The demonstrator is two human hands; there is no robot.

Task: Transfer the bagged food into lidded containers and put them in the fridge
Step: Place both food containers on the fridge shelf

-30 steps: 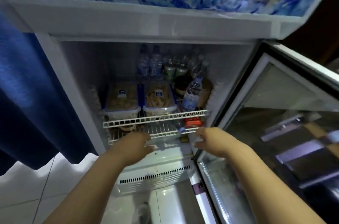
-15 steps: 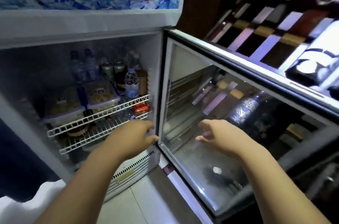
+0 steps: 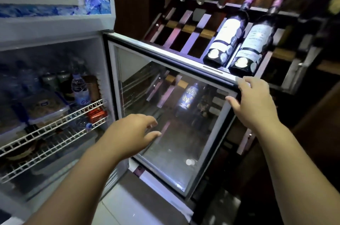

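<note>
dim corner beside a wine rack (image 3: 185,27), where the fridge (image 3: 55,27) stands open. lidded containers (image 3: 46,108) of food sit on its upper wire shelf (image 3: 60,125) beside a water bottle (image 3: 80,88), so the transfer looks done. the right hand (image 3: 257,106) grips the glass door (image 3: 171,114) at its top outer corner. the left hand (image 3: 132,134) hovers before the pane, loose-fingered and holding nothing. only closing the door seems left.

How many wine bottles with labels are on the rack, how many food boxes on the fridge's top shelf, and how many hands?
Wine bottles: 2
Food boxes: 2, the left one partly cut off
Hands: 2, left hand free, right hand gripping the fridge door
Total: 6
</note>
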